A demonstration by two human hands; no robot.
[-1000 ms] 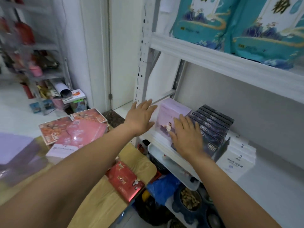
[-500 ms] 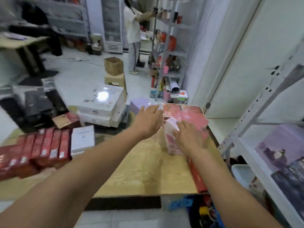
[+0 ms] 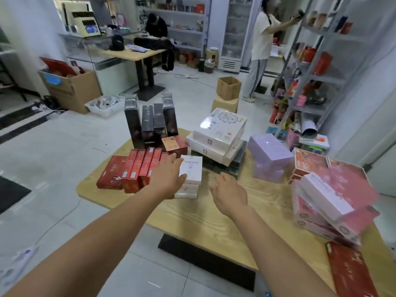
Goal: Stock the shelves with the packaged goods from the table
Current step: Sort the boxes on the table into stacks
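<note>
A wooden table (image 3: 214,224) carries many packaged goods. My left hand (image 3: 167,176) hovers open at the left side of a small stack of white boxes (image 3: 191,170), beside a row of red boxes (image 3: 137,170). My right hand (image 3: 230,194) is open over bare tabletop, just right of that white stack and not touching it. Tall black boxes (image 3: 150,123) stand behind. Flat white gift boxes (image 3: 218,133) are piled at the middle, purple boxes (image 3: 269,155) to their right, and pink boxes (image 3: 330,202) at the right edge.
A grey shelf rack (image 3: 310,78) full of goods stands at the right. One person stands at it; another sits at a far desk (image 3: 137,53). Cardboard boxes (image 3: 228,87) and a plastic bin (image 3: 105,105) sit on the tiled floor.
The view swung left from the shelf to the table. Both hands left the purple box on the shelf, passed the pink boxes, and now reach toward the white stack.
</note>
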